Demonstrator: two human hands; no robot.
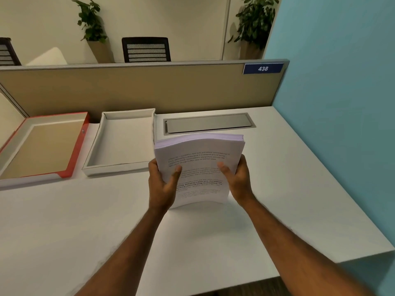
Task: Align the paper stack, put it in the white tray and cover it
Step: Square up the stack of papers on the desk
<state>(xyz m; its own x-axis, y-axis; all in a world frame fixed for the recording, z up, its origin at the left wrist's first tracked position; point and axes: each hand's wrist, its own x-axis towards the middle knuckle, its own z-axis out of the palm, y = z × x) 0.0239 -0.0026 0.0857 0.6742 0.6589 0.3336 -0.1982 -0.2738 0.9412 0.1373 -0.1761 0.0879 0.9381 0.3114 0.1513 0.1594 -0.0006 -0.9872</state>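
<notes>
A thick stack of printed paper (199, 165) stands upright on its lower edge on the white desk (85, 221), leaning slightly away from me. My left hand (163, 184) grips its left side with the thumb on the front page. On the stack's right side, my right hand (238, 178) holds it the same way. The white tray (95, 150) lies empty to the left of the stack, its rim close to the paper's left edge. Further left lies a red-sided lid (74, 150), open side up, showing a tan inside.
A grey cable hatch (208, 122) is set into the desk behind the stack. A tan partition (139, 88) closes the desk's far side and a blue wall (342, 103) stands at the right. The desk's front edge runs close on the right.
</notes>
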